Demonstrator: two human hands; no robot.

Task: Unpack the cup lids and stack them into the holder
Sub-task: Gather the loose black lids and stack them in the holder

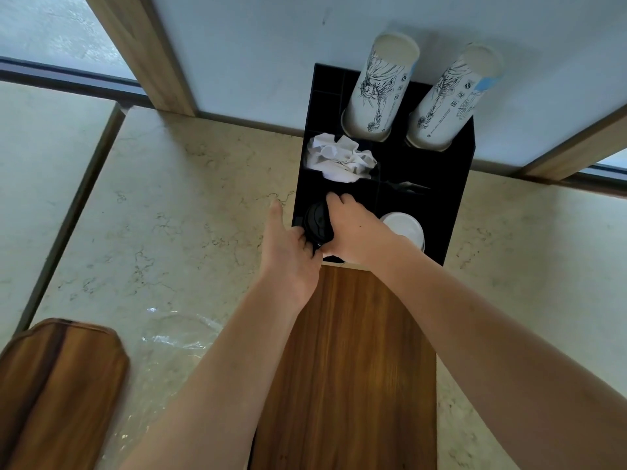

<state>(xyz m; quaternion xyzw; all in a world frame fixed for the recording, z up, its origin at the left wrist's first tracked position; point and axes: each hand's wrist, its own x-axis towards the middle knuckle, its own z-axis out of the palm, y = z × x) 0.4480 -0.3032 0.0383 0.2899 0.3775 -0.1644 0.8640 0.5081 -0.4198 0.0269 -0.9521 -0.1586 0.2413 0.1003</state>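
A black compartmented holder [437, 212] stands on a wooden counter against the wall. Both my hands grip a stack of black cup lids [317, 222] at its front-left compartment. My left hand [288, 245] holds the stack from the left and below, thumb raised. From the right and above, my right hand [353, 228] wraps its fingers over the stack's top. White lids [403, 227] sit in the front-right compartment, partly behind my right wrist.
Crumpled white napkins [341, 159] fill the middle-left compartment. Two tall stacks of printed paper cups [376, 86] [451, 96] stand in the back compartments. A clear plastic wrapper [176, 337] lies on the marble floor below. A wooden chair back [57, 391] is at lower left.
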